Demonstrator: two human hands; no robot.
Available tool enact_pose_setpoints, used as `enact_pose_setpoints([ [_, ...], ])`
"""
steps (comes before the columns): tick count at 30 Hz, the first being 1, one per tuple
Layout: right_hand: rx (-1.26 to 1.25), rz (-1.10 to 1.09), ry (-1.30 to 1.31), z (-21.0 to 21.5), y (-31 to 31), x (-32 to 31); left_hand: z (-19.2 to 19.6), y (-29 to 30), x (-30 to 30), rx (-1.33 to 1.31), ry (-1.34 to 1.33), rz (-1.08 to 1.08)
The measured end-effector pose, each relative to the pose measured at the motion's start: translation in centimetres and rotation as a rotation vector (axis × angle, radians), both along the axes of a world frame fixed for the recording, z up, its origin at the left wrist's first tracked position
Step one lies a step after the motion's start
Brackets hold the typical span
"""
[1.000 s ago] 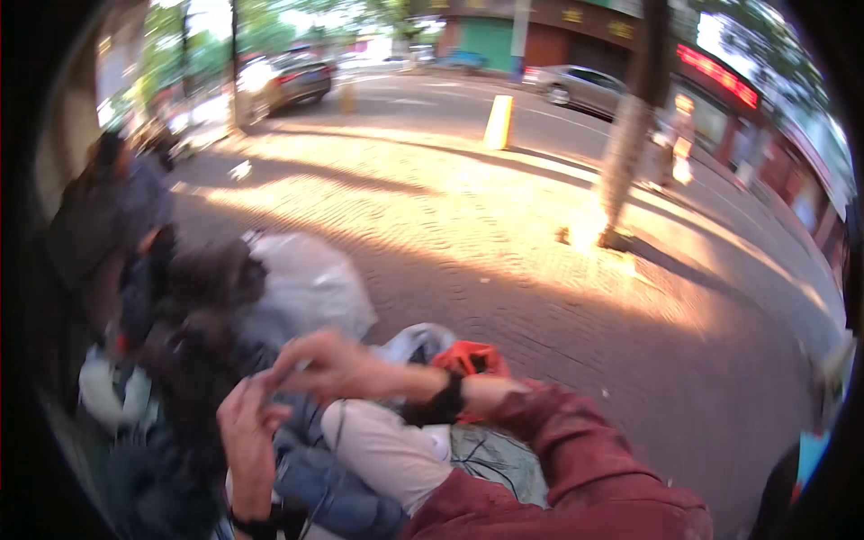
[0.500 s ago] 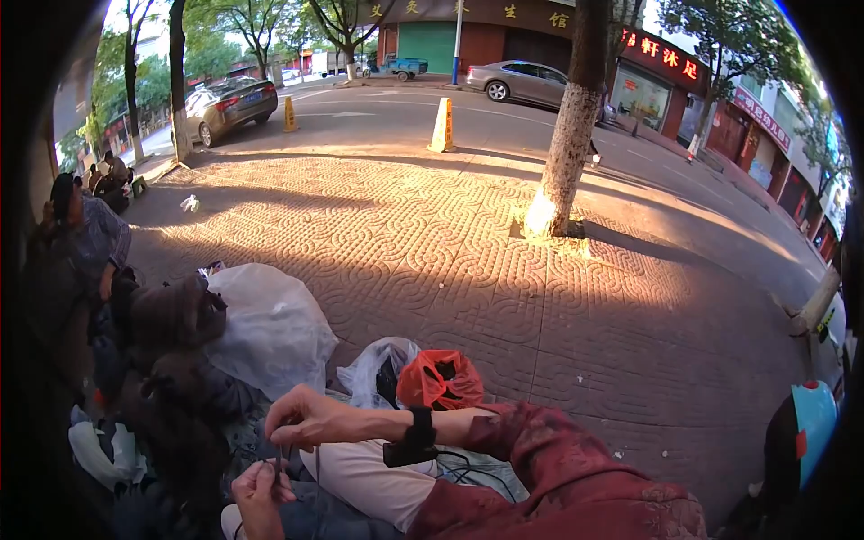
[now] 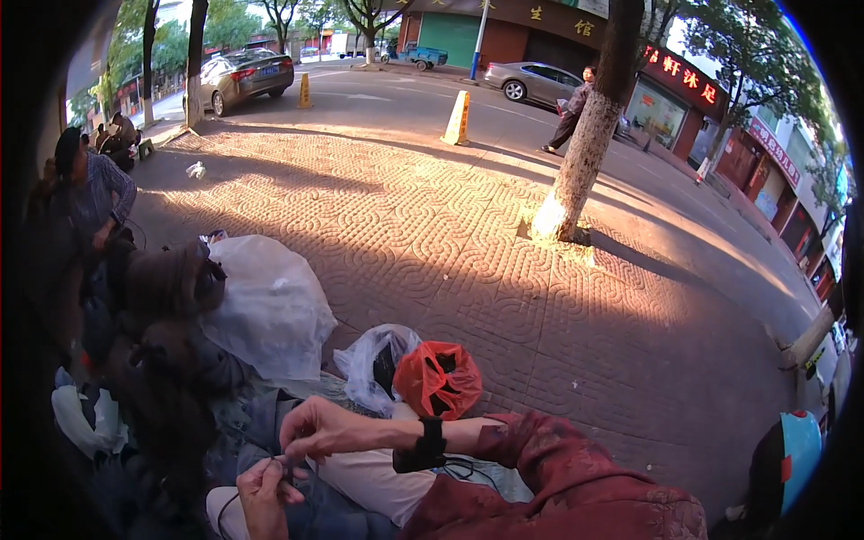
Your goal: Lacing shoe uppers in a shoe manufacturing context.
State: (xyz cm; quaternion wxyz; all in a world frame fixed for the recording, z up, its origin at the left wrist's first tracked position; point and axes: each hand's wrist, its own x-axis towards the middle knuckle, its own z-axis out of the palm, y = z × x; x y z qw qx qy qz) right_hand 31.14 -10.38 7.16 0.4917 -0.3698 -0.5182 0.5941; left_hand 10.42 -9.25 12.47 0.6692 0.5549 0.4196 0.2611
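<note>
My left hand (image 3: 263,495) is closed in a pinch at the bottom, its fingertips on a thin dark cord (image 3: 222,515); part of the cord loops down over pale cloth beside the hand. My right hand (image 3: 317,427) reaches in from the right, in a dark red patterned sleeve (image 3: 576,477) with a black band (image 3: 430,443) on the wrist. Its thumb and fingers are pinched just above the left fingertips, on the same cord as far as I can see. The fingers hide most of the cord. Both hands are above my lap, over dark blue and pale cloth.
A large whitish plastic sack (image 3: 270,306), a clear bag (image 3: 364,360) and a red plastic bag (image 3: 438,380) stand just beyond my hands. Dark bundles (image 3: 171,283) and a seated person (image 3: 94,193) are at left. A tree trunk (image 3: 585,153) rises from the paving; a blue-and-black object (image 3: 796,445) stands at right.
My right hand has come down close to my left; the cord stretched upright between them before is now mostly hidden. The view has shifted slightly, and a walking person has appeared beside the tree.
</note>
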Motion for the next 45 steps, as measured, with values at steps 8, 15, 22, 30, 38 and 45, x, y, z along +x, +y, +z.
enact_pose_setpoints([
  [8,-0.064,0.012,-0.042,-1.3,0.0,-0.7,-3.6,0.6,-1.8,0.053,0.029,-0.096],
  [15,-0.092,0.157,-0.054,-2.5,0.0,-1.1,-3.4,0.1,-1.9,0.179,0.201,-0.184],
  [22,-0.103,0.181,0.043,-2.9,-0.3,-1.4,-3.3,0.0,-1.8,0.238,0.254,-0.226],
  [30,-0.118,0.136,-0.032,-3.9,0.0,-1.4,-5.0,0.6,-3.0,0.108,0.252,-0.194],
  [38,-0.246,-0.005,-0.100,-1.3,-0.7,1.0,-4.9,0.3,-2.1,0.025,0.052,-0.170],
  [45,-0.233,0.006,-0.016,-1.7,-0.2,0.5,-5.6,-0.7,-5.5,0.016,0.100,-0.148],
])
